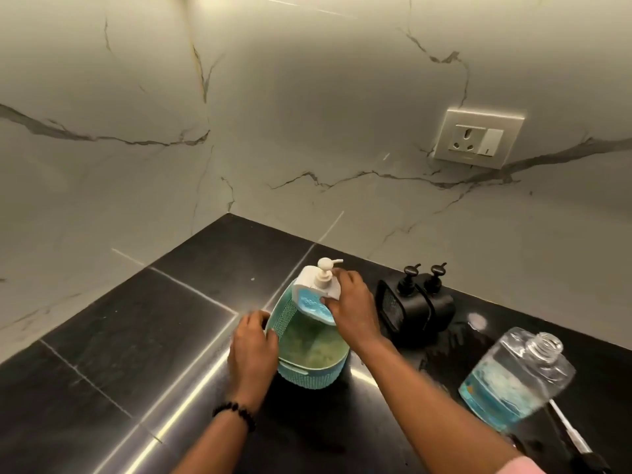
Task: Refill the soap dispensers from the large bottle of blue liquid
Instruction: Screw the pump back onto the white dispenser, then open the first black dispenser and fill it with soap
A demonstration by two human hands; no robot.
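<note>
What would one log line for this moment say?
right hand: on pump dispenser in teal basket | left hand: steadying basket rim | clear bottle: uncapped, apart | black dispensers: untouched

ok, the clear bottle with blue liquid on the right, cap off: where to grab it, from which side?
Grip the clear bottle around its flat-sided body, below the shoulder, coming from the right side with the right hand. It stands upright with its threaded neck open, so keep it level; the neck is probably too narrow and ridged for a secure hold.

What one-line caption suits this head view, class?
Right hand holds a pump dispenser over a teal basket steadied by the left hand.
</note>
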